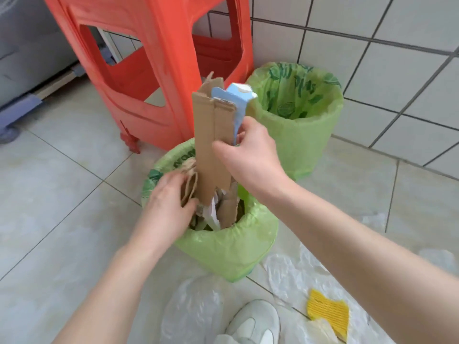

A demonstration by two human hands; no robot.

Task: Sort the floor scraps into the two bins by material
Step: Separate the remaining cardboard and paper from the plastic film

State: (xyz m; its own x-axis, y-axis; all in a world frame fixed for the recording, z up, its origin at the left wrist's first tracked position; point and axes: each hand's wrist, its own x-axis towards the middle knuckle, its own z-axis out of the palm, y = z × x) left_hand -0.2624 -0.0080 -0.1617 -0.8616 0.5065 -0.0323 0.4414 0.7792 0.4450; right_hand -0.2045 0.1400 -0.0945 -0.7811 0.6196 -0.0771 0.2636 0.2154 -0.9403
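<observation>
Right hand (248, 155) fingers clamped on upright cardboard strip (211, 145), long axis vertical over near bin (231, 247); left hand (169, 202) fingers pinching folded scraps (190, 187) inside.

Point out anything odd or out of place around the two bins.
The tall cardboard strip held by the right hand stands upright, far above the near bin rim instead of lying inside. The far bin looks empty, while clear plastic sheets still litter the floor.

Near bin (223, 244) holds cardboard strips (211, 145); far bin (298, 135) behind-right; stool (149, 70) behind-left; 1 shoe (253, 321) in front.
</observation>
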